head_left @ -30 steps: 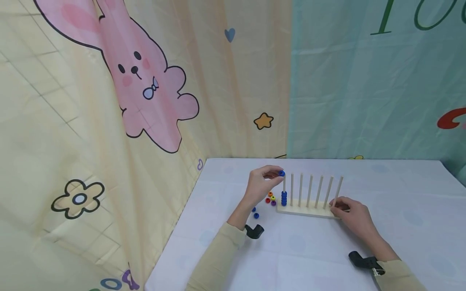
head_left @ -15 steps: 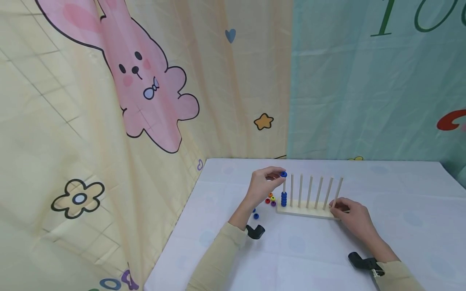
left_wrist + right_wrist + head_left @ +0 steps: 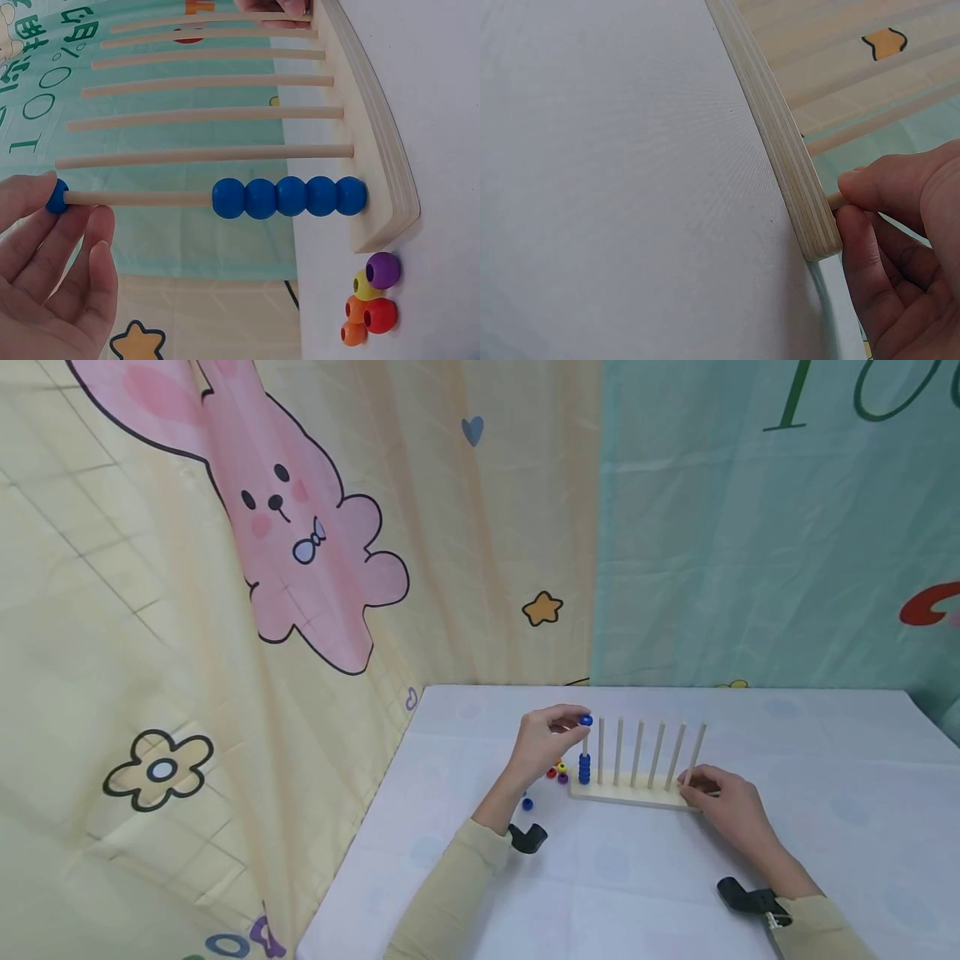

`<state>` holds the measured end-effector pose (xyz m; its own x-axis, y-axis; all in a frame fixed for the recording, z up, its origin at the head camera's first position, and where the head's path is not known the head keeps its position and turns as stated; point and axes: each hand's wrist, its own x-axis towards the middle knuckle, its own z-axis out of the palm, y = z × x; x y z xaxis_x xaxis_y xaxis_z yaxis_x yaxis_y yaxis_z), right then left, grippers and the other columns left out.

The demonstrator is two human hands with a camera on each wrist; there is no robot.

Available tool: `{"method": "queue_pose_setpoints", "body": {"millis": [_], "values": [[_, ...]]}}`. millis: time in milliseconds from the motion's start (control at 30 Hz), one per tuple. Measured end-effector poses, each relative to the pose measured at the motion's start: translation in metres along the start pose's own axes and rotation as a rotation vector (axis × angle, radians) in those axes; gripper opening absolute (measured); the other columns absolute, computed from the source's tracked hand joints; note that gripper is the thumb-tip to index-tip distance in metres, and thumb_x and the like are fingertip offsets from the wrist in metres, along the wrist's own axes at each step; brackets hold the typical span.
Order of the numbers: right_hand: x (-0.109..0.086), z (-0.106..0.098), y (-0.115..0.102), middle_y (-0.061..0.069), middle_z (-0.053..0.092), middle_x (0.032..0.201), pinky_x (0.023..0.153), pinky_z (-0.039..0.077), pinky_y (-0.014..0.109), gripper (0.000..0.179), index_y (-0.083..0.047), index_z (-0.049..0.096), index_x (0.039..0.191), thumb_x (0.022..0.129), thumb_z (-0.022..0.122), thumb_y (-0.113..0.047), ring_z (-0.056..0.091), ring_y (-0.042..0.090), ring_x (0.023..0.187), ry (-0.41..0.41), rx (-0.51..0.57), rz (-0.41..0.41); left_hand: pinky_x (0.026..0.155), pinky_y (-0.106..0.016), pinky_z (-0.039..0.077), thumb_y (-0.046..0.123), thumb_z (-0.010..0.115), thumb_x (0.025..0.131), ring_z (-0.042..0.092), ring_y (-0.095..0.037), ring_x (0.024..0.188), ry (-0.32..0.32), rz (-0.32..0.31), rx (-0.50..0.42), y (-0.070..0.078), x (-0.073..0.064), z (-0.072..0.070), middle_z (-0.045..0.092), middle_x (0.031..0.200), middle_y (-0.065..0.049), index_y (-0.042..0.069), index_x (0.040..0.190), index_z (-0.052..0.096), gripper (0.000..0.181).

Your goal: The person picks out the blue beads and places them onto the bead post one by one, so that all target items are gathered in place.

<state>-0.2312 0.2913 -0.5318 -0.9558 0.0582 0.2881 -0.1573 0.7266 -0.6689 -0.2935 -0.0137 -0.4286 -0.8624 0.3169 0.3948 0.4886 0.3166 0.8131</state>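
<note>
At the tip of the leftmost peg (image 3: 142, 198), my left hand (image 3: 542, 742) pinches a blue bead (image 3: 56, 196) between thumb and fingers. The bead sits at the peg's end. Several blue beads (image 3: 291, 196) are stacked at the base of that same peg. The wooden peg rack (image 3: 622, 792) stands upright on the table; its other pegs carry no beads. My right hand (image 3: 726, 802) grips the rightmost peg (image 3: 837, 200) low down, close to the base, with thumb and forefinger. Part of the rack's right end is hidden by that hand.
Loose beads in purple (image 3: 383, 270), red (image 3: 380, 315), yellow and orange lie just left of the rack. A loose blue bead (image 3: 527, 804) rests nearer my left wrist. The white-covered table (image 3: 600, 893) backs onto printed curtains (image 3: 712, 543).
My left hand has shifted slightly to the right, bringing the pinched blue bead from beside the leftmost peg's tip onto it. The right hand keeps its place on the rack.
</note>
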Motion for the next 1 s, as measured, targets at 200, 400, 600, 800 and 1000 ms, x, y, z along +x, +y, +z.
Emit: {"method": "queue_pose_setpoints", "body": {"millis": [200, 400, 600, 800, 1000], "values": [[0.0011, -0.0001, 0.0004, 0.005, 0.072, 0.094, 0.067, 0.050, 0.033, 0.010, -0.012, 0.071, 0.098, 0.093, 0.073, -0.021, 0.066, 0.027, 0.089, 0.005, -0.011, -0.003, 0.082, -0.024, 0.054, 0.034, 0.072, 0.095, 0.064, -0.003, 0.092, 0.001, 0.007, 0.008, -0.0008, 0.0014, -0.0005, 0.069, 0.098, 0.016, 0.022, 0.118, 0.074, 0.026], [0.0006, -0.0008, -0.0014, 0.005, 0.072, 0.093, 0.067, 0.050, 0.036, 0.010, -0.013, 0.071, 0.097, 0.093, 0.074, -0.021, 0.066, 0.027, 0.088, -0.010, 0.003, -0.004, 0.082, -0.024, 0.054, 0.034, 0.072, 0.095, 0.064, -0.003, 0.091, -0.005, -0.019, 0.000, -0.0034, -0.0013, 0.0000, 0.069, 0.096, 0.017, 0.021, 0.118, 0.075, 0.026], [-0.0002, -0.0003, -0.0020, 0.005, 0.072, 0.094, 0.068, 0.050, 0.036, 0.010, -0.012, 0.071, 0.097, 0.093, 0.074, -0.021, 0.066, 0.027, 0.088, -0.006, 0.002, 0.000, 0.083, -0.024, 0.054, 0.033, 0.072, 0.095, 0.064, -0.003, 0.092, -0.010, -0.027, -0.009, -0.0029, -0.0024, 0.0003, 0.069, 0.097, 0.016, 0.022, 0.117, 0.075, 0.025], [-0.0006, -0.0012, -0.0025, 0.005, 0.072, 0.093, 0.066, 0.050, 0.033, 0.009, -0.013, 0.071, 0.096, 0.093, 0.074, -0.021, 0.067, 0.027, 0.088, -0.002, 0.004, 0.000, 0.084, -0.023, 0.053, 0.030, 0.072, 0.095, 0.064, -0.003, 0.093, -0.018, -0.028, -0.009, -0.0036, -0.0042, 0.0006, 0.070, 0.098, 0.016, 0.020, 0.119, 0.074, 0.026], [-0.0006, -0.0011, -0.0018, 0.004, 0.072, 0.093, 0.064, 0.049, 0.031, 0.009, -0.013, 0.071, 0.096, 0.093, 0.074, -0.021, 0.066, 0.026, 0.088, 0.006, 0.001, 0.003, 0.085, -0.024, 0.052, 0.029, 0.070, 0.097, 0.064, -0.002, 0.094, -0.028, -0.025, -0.003, -0.0042, -0.0049, 0.0006, 0.069, 0.097, 0.016, 0.019, 0.119, 0.074, 0.025]]}}
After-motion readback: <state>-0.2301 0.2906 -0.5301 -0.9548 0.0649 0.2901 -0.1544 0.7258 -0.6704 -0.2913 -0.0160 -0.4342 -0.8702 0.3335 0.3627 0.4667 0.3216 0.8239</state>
